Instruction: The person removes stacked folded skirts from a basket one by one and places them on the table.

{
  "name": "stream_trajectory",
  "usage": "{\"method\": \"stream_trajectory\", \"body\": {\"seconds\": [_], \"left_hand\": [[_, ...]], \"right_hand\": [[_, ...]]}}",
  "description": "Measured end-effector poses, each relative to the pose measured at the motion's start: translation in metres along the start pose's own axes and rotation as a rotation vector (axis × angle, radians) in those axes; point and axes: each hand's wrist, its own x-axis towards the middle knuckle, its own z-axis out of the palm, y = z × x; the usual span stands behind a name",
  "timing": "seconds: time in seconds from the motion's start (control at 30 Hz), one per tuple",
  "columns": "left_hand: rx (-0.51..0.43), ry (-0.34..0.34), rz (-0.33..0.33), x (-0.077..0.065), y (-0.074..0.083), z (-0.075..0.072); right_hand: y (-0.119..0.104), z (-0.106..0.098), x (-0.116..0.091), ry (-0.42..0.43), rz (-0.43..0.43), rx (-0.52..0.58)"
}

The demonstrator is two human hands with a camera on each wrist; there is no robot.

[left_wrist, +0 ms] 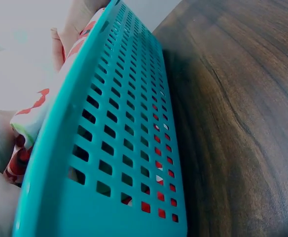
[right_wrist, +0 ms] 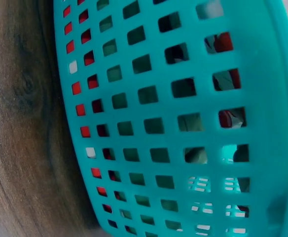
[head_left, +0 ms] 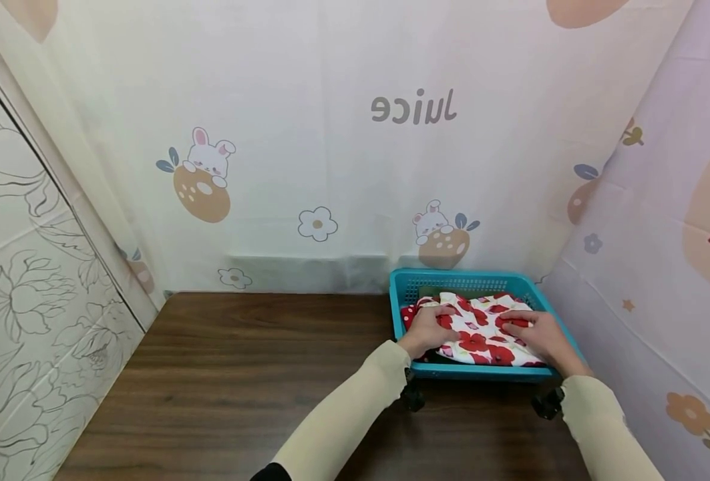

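Observation:
A folded white cloth with red flowers [head_left: 477, 331] lies on top inside a teal plastic basket [head_left: 481, 373]. My left hand [head_left: 429, 329] rests on the cloth's left part, thumb and fingers spread over it. On its right part lies my right hand [head_left: 544, 334], fingers stretched inward across the fabric. The left wrist view shows the basket's slotted side wall [left_wrist: 129, 118] close up, with a flowered edge of the cloth [left_wrist: 35, 106] along the rim. In the right wrist view the slotted wall [right_wrist: 129, 113] fills most of the frame, and my right hand is hidden.
Dark green fabric [head_left: 457, 292] and a red dotted cloth [head_left: 407, 314] show beneath the flowered one. The basket stands at the right back of a brown wooden table [head_left: 240, 387]. Printed curtains [head_left: 306, 153] hang behind and to the right; a flower-patterned panel [head_left: 36, 300] is at left.

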Motion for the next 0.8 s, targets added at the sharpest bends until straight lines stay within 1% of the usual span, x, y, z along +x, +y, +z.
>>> {"method": "stream_trajectory", "body": {"seconds": [0.1,0.3,0.43,0.6,0.67,0.8], "left_hand": [[0.004,0.004,0.019,0.000,0.002,-0.003],[-0.052,-0.022,0.055,0.000,0.003,-0.015],[-0.048,-0.017,0.067,-0.002,0.005,-0.029],[-0.037,-0.027,0.134,-0.006,0.012,-0.048],[-0.034,-0.038,0.149,-0.006,0.014,-0.056],[-0.028,-0.058,0.145,-0.007,0.013,-0.072]], "right_hand": [[-0.006,-0.001,0.000,0.021,-0.006,-0.002],[-0.018,-0.002,-0.001,0.071,-0.036,-0.009],[-0.030,-0.003,-0.002,0.090,-0.065,-0.012],[-0.047,-0.006,-0.002,0.093,-0.090,-0.010],[-0.055,-0.007,-0.002,0.099,-0.098,-0.009],[-0.068,-0.004,-0.003,0.098,-0.096,0.016]]}}
